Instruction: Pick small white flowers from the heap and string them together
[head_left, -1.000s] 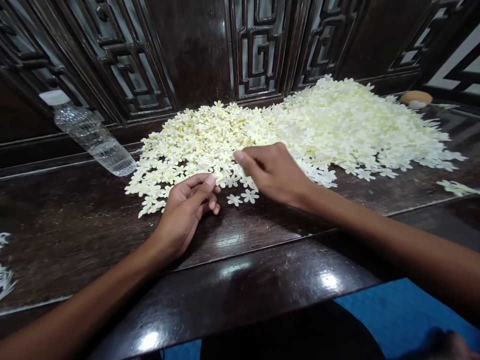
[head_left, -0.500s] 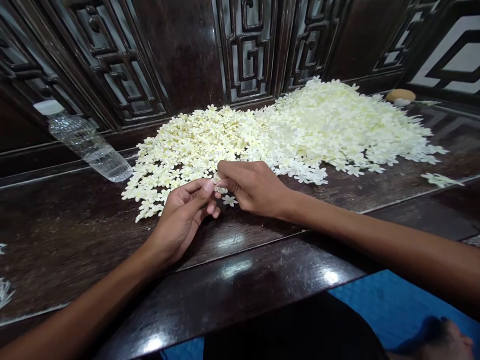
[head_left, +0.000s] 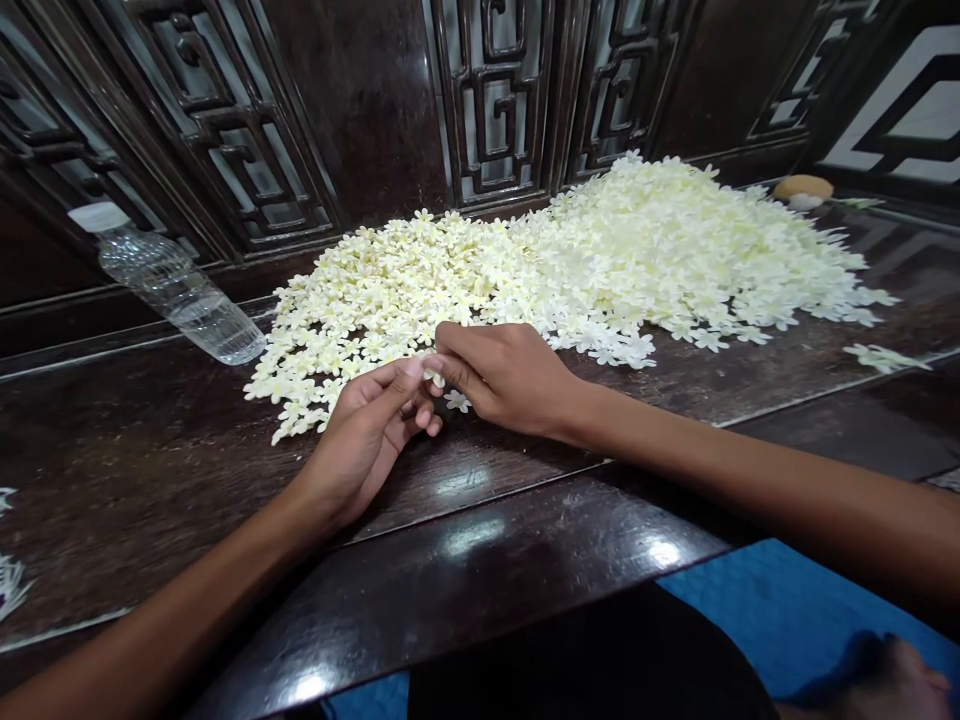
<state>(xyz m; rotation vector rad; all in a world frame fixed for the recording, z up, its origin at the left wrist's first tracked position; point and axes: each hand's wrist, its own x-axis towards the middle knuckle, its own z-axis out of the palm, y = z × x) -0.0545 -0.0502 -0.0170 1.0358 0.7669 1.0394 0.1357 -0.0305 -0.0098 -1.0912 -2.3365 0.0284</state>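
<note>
Between my fingertips is a small white flower (head_left: 433, 376), mostly covered by the fingers. My left hand (head_left: 371, 425) pinches it from the left with thumb and forefinger, the other fingers curled loosely. From the right, my right hand (head_left: 510, 378) closes thumb and forefinger on the same flower, so the fingertips of both hands almost touch. One loose flower (head_left: 457, 401) lies on the dark wood just below my right fingers. Behind the hands spreads a wide heap of flowers, with yellowish-centred ones (head_left: 405, 275) on the left and a taller pile of whiter ones (head_left: 660, 240) on the right.
A clear plastic bottle (head_left: 180, 285) with a white cap leans at the left of the heap. White strands (head_left: 11, 585) lie at the left edge. A few stray petals (head_left: 885, 358) and a tan round object (head_left: 804, 190) are at the right. Carved dark panels (head_left: 382, 110) stand behind.
My fingertips have shifted slightly around the flower, and more of its white petals show below the pinch. Both arms and the heap stay nearly where they were.
</note>
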